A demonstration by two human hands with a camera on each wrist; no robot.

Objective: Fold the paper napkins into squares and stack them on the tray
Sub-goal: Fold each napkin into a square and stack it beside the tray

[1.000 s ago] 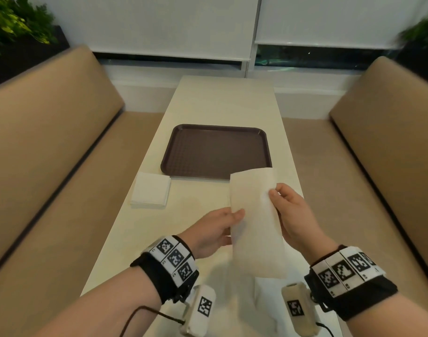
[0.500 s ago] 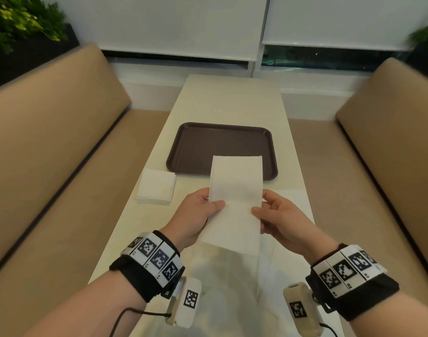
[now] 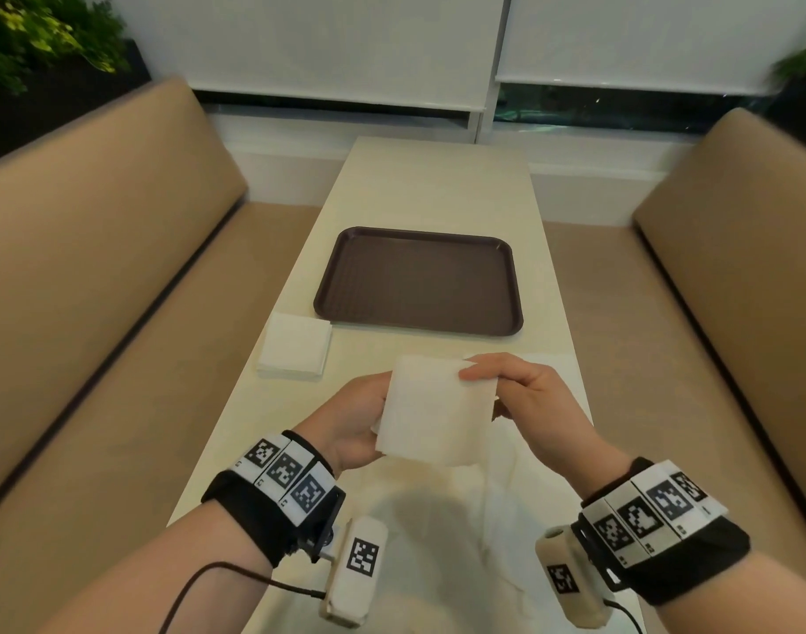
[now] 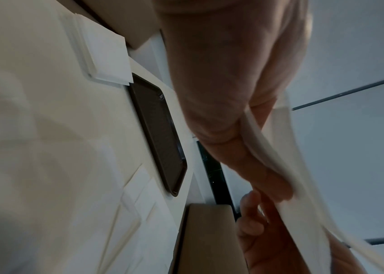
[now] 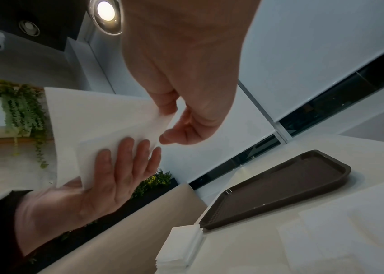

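A white paper napkin (image 3: pixel 438 409), folded to a near square, is held in the air over the table's near end, between both hands. My left hand (image 3: pixel 355 418) holds its left edge. Its straight fingers (image 5: pixel 125 163) lie against the underside, and its thumb (image 4: pixel 256 163) lies against the paper. My right hand (image 3: pixel 520 395) pinches the far right corner, thumb on top. The dark brown tray (image 3: pixel 419 249) lies beyond the hands in mid-table with nothing on it. The napkin (image 5: pixel 97 115) shows two layers in the right wrist view.
A stack of white napkins (image 3: pixel 296 345) sits left of the tray's near corner. Opened napkins (image 3: pixel 465 523) lie flat on the table under my hands. Tan bench seats (image 3: pixel 117 267) run along both sides. A window with blinds closes the far end.
The long strip held upright a second ago has been folded in half into a square. Both hands came closer together and lower.
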